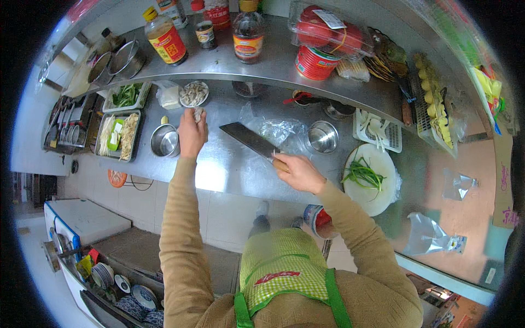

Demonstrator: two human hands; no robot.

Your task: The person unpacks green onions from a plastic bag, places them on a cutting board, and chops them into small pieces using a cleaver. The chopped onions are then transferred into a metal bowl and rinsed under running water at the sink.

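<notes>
My left hand [192, 132] is at the near edge of a white plate of pale chopped food [194, 94], with some whitish pieces between its thumb and fingers. My right hand [298, 170] grips the wooden handle of a cleaver [249, 138], whose dark blade points left above the steel counter [242, 172]. A steel bowl [165, 140] stands just left of my left hand. Beyond the cleaver lies a crumpled clear plastic bag [283, 130], with another steel bowl [323, 137] at its right. Green scallions [365, 174] lie on a round white cutting board [379, 197] to the right of my right hand.
A tray of sliced food [130, 137] and a basket of green vegetables [126, 95] are at the left. A white basket [377, 129] stands behind the board. Above the counter's back runs a steel shelf [213, 69] with sauce bottles [166, 39] and a red can [316, 63].
</notes>
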